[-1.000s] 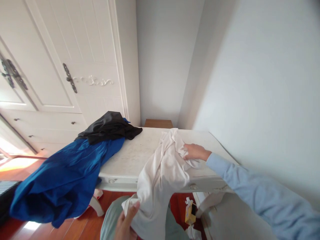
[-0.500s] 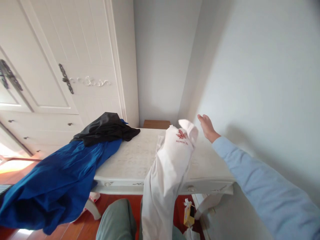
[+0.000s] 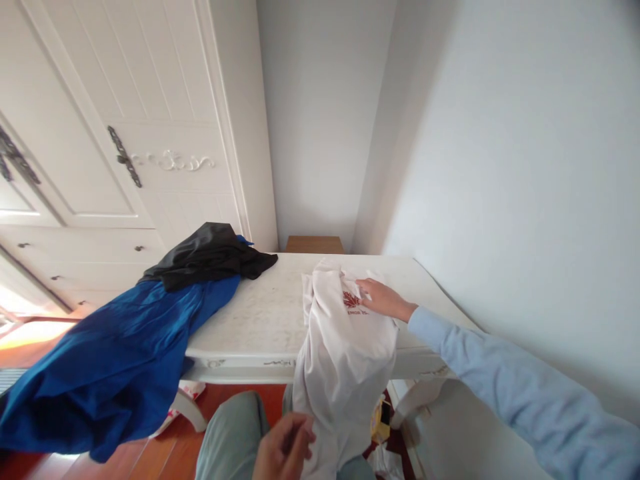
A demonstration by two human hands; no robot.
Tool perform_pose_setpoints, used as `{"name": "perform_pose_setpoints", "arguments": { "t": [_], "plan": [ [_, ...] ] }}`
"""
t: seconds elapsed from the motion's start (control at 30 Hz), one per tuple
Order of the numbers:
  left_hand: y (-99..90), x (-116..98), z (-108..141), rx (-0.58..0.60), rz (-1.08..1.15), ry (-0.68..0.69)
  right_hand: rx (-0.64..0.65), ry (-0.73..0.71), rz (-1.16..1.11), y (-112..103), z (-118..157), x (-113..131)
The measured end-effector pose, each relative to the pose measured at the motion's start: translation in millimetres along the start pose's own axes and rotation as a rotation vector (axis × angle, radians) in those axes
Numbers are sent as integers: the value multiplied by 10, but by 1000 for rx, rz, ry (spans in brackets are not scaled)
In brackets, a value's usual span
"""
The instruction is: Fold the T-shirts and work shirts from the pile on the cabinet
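Observation:
A white shirt [image 3: 345,360] with a red maple-leaf print and lettering lies over the table's front edge, its lower part hanging toward my knees. Its upper part is spread and wrinkled on the tabletop. My right hand [image 3: 385,300] rests on the fabric beside the leaf print, fingers reaching left across it and partly covering the lettering. At the bottom, my left hand [image 3: 287,447] is by the shirt's hanging left edge. Its fingers are loosely bent with a gap to the thumb, and no cloth shows between them.
A black garment [image 3: 207,257] lies on a blue one [image 3: 120,360], which hangs off the left of the white table [image 3: 250,333]. A white wardrobe [image 3: 175,80] stands at left, a wall [image 3: 525,133] at right. A yellow box [image 3: 381,423] is below.
The shirt's raised upper part has come down and spread out on the table. My right hand has moved from the air onto it. My left hand has come into view at the bottom.

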State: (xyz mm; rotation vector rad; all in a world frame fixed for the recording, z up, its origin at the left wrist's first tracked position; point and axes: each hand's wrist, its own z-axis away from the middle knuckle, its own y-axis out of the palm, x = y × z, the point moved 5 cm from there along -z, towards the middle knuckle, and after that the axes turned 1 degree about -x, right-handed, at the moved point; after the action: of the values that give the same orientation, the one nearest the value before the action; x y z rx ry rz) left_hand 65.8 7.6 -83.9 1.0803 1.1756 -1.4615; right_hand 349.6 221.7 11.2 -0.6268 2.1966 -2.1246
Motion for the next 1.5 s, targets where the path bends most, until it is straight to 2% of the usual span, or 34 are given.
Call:
{"name": "perform_pose_setpoints", "arguments": {
  "t": [0.07, 0.13, 0.23, 0.33, 0.4, 0.47, 0.53, 0.63, 0.73, 0.83, 0.93, 1.0, 1.07, 1.17, 1.23, 1.3, 1.4, 1.5],
  "plan": [
    [-101, -339, -267, -108, -61, 159, -34, 119, -4, -48, -54, -73],
    [-202, -683, -596, -306, -110, 286, -17, 204, -41, -104, -90, -121],
    [-168, -1060, -1208, -426, -381, 318, -15, 231, -96, -248, -100, -133],
    [-6, -1233, -1786, -322, -812, 258, -69, 272, -214, -421, -69, -182],
    [55, -1252, -2048, -256, -927, 206, -98, 316, -321, -482, -50, -243],
    [63, -1238, -2218, -245, -844, 165, -87, 361, -381, -451, -53, -293],
    [51, -1205, -2335, -256, -662, 126, -32, 374, -381, -327, -91, -289],
    [17, -1194, -2472, -262, -483, 105, 8, 340, -383, -112, -198, -187],
    [-146, -1301, -2569, -298, -389, 139, 15, 316, -421, -50, -284, -110],
    [-504, -1486, -2608, -383, -286, 191, 12, 334, -518, -257, -271, -226],
    [-906, -1625, -2622, -454, -217, 212, -113, 398, -610, -632, -165, -519],
    [-1099, -1651, -2646, -473, -203, 205, -177, 455, -658, -760, -76, -678],
    [-1215, -1643, -2679, -492, -213, 204, -125, 478, -677, -668, -15, -699],
    [-1310, -1620, -2719, -533, -252, 225, -4, 397, -538, -278, -5, -499],
    [-1378, -1623, -2725, -563, -349, 233, -56, 292, -345, -70, -46, -326],
    [-1480, -1630, -2705, -600, -491, 206, -104, 203, -180, 46, -99, -192],
    [-1658, -1606, -2617, -654, -606, 104, -61, 153, -113, 70, -180, -127],
    [-1707, -1600, -2447, -729, -726, 96, -83, 124, -266, -67, -255, -161]
  ]
}}
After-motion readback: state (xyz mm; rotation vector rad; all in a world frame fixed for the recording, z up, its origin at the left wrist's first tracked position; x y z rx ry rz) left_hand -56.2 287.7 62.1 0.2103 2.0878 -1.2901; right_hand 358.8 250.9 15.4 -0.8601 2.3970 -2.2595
